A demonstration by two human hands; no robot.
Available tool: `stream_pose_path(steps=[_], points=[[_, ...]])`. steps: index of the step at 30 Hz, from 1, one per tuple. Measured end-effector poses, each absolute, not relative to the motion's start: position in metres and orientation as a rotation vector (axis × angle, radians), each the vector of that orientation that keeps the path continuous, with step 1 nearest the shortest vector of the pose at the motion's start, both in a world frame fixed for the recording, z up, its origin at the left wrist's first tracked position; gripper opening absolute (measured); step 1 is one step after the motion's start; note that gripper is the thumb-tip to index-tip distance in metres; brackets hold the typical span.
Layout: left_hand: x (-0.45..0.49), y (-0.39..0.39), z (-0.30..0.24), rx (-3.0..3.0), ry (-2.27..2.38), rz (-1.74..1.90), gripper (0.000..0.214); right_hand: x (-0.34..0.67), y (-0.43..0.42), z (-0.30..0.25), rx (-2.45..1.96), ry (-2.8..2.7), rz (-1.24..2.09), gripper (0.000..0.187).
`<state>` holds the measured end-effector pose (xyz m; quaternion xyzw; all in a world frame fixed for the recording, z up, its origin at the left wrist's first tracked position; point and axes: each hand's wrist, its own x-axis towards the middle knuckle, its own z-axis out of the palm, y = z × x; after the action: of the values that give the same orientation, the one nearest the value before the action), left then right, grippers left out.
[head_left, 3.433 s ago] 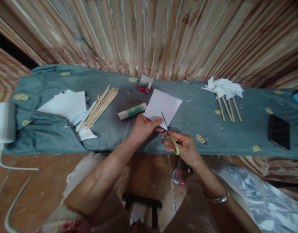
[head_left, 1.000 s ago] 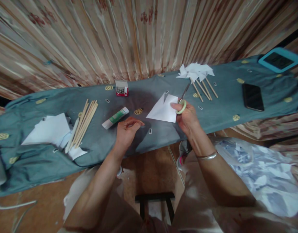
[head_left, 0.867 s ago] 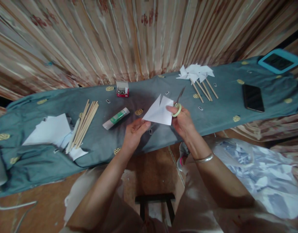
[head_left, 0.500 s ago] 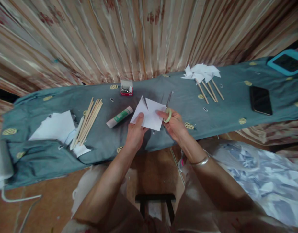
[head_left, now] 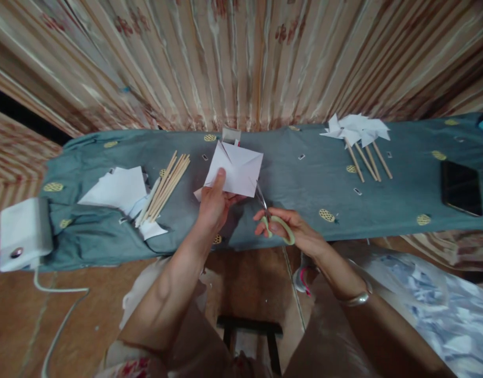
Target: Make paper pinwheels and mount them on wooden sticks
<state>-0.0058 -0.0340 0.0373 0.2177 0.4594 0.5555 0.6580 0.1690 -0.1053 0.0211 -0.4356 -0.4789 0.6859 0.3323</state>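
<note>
My left hand point(head_left: 216, 202) grips a square sheet of white paper point(head_left: 241, 169) by its near left side, thumb on top and fingers beneath. A slit runs inward from the paper's far left corner, and crease lines show on it. In my right hand point(head_left: 284, 223) is a pair of scissors point(head_left: 264, 198) with pale green handles. Their blades point up and left, with the tips at the paper's near right corner. Behind the paper, a small box point(head_left: 231, 135) is mostly hidden. Only an end of the glue tube point(head_left: 198, 194) shows beside my left hand.
Left on the cloth-covered table point(head_left: 296, 178) lie wooden sticks point(head_left: 168, 186) and white paper sheets point(head_left: 115, 190). Paper pinwheels point(head_left: 357, 128) on sticks and a black phone point(head_left: 461, 187) lie right. A white device point(head_left: 24, 233) with a cable sits at the left edge; a plastic bag point(head_left: 434, 304) is lower right.
The scissors have turned from lying back in my right hand to pointing at the paper's near right corner. My right hand has moved off the paper. The view has shifted left.
</note>
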Motion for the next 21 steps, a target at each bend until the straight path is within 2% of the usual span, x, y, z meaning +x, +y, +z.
stream_pose_path(steps=[21], points=[[0.0026, -0.039, 0.0415, 0.443, 1.063, 1.18, 0.026, 0.1702, -0.1044, 0.0266, -1.191, -1.269, 1.803, 0.056]])
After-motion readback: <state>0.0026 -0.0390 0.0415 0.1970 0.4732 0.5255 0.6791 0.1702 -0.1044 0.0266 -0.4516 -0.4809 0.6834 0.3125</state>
